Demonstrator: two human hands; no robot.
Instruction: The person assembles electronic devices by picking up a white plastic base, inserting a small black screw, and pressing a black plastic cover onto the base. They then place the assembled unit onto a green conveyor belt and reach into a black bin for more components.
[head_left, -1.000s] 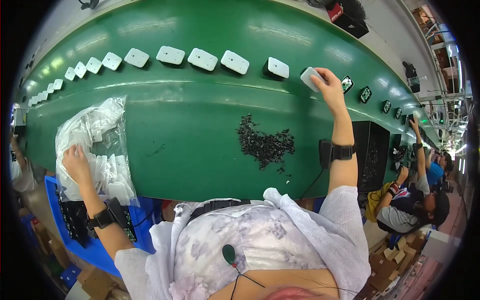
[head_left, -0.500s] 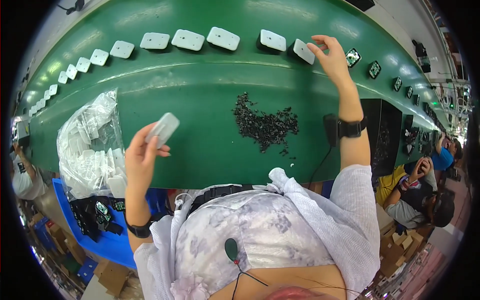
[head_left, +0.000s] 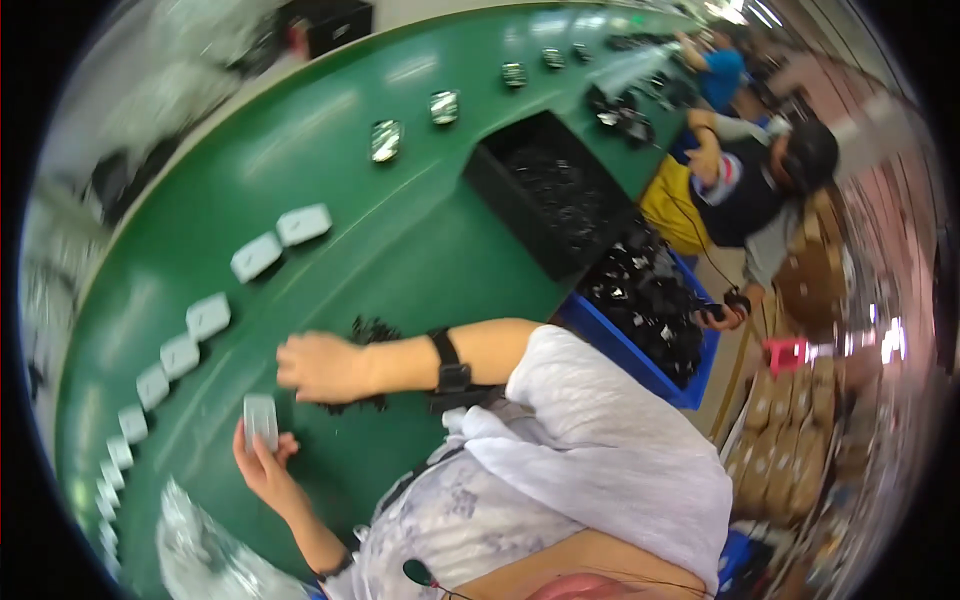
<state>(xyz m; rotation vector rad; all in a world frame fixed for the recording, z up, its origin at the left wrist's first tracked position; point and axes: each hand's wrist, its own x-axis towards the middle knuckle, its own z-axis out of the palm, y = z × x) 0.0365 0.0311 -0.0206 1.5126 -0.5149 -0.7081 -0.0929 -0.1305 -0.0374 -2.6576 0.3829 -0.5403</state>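
Gripped in my left hand (head_left: 268, 472) is a flat white plastic cover (head_left: 261, 418) with rounded corners, held above the green table. My right hand (head_left: 322, 366) is just beyond it, back of the hand up, with the fingers curled together. What those fingers hold, if anything, is hidden. Partly covered by my right hand and forearm lies a pile of small black parts (head_left: 374, 332). A curved row of white-topped boxes runs along the left; the last white-topped box (head_left: 303, 225) stands at its far end.
Farther along the table (head_left: 330, 150) sit several units with exposed circuit boards (head_left: 386, 141). A black bin (head_left: 545, 195) and a blue crate (head_left: 688, 385) of dark parts stand to the right, near co-workers (head_left: 740, 170). At lower left lies a clear plastic bag (head_left: 205, 550).
The whole view has swung to the right. My right hand has left the white-topped box and come back toward the black parts and my left hand, which still holds the cover.
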